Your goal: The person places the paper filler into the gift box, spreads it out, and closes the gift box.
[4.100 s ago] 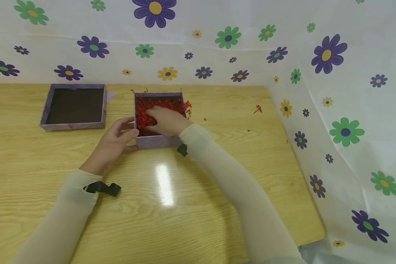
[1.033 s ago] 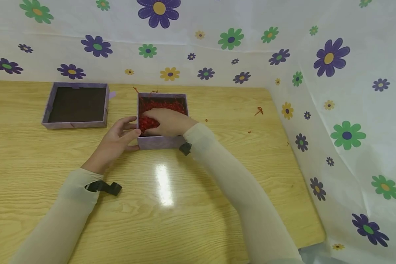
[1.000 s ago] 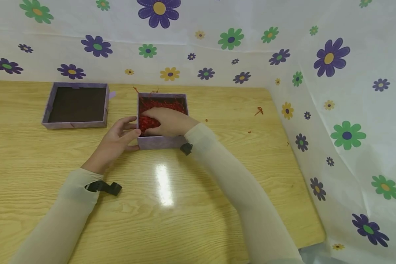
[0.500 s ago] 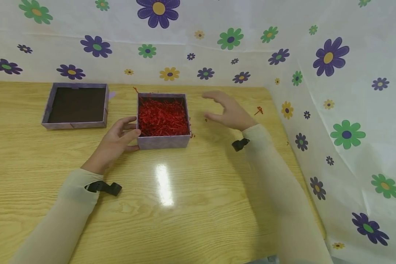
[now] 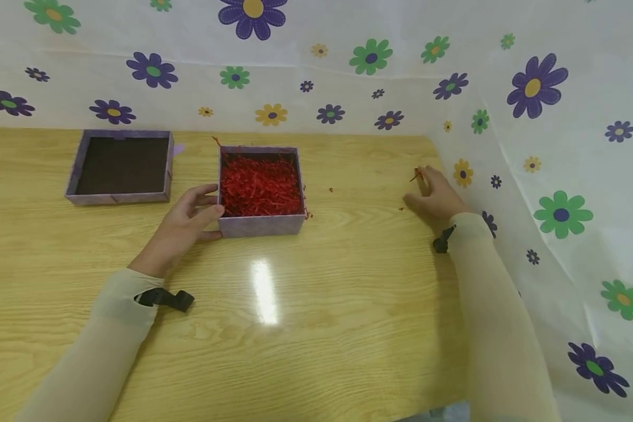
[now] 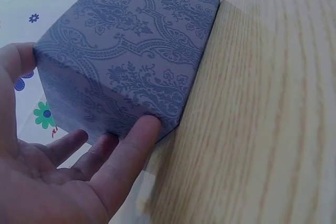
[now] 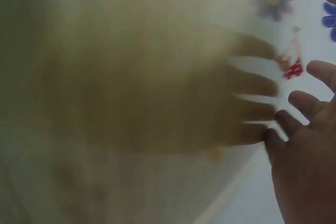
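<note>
A purple patterned box sits on the table, filled with crinkled red paper shreds. My left hand rests against the box's left side, thumb at the front corner; in the left wrist view, spread fingers touch the box wall. My right hand is at the table's right side, fingers beside a stray red paper shred, thumb apart from them. In the right wrist view, that shred lies just past the spread fingertips, apart from them.
A shallow purple box lid with a dark inside lies left of the box. Small red bits are scattered right of it. A flowered white sheet borders the wooden table at the back and right.
My right hand has left the box, with no paper visible in it, and moved right across the table to the stray red shred. The left hand has stayed at the box.
</note>
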A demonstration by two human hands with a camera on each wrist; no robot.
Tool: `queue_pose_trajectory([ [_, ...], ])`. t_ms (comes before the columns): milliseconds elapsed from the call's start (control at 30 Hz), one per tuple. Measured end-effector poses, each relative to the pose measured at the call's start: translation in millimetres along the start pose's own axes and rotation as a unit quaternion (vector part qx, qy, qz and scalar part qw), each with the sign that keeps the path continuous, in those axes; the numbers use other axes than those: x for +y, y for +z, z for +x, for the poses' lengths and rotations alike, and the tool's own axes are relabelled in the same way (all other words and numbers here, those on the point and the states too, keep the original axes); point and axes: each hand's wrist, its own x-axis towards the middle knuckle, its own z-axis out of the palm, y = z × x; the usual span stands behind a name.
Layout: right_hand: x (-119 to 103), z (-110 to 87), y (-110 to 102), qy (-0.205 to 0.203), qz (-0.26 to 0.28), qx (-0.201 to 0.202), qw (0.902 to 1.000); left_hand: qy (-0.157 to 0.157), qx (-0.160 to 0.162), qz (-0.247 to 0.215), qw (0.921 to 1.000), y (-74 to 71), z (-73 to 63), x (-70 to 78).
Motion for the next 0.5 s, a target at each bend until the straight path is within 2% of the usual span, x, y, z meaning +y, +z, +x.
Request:
queue_pose_trajectory([
  [67, 4, -1.7, 1, -0.001, 0.000, 0.001, 1.0000, -0.001, -0.002, -0.002, 1.0000, 0.4, 0.2, 0.5],
  [233, 6, -5.4, 6, -0.038, -0.015, 0.012, 0.9991, -0.003, -0.002, -0.001, 1.0000, 0.2, -0.5, 1.5],
  [500, -8, -23.9, 22, -0.086, -0.045, -0.002, 0.9952, 0.000, -0.004, 0.000, 1.0000, -1.9, 0.3, -0.2],
])
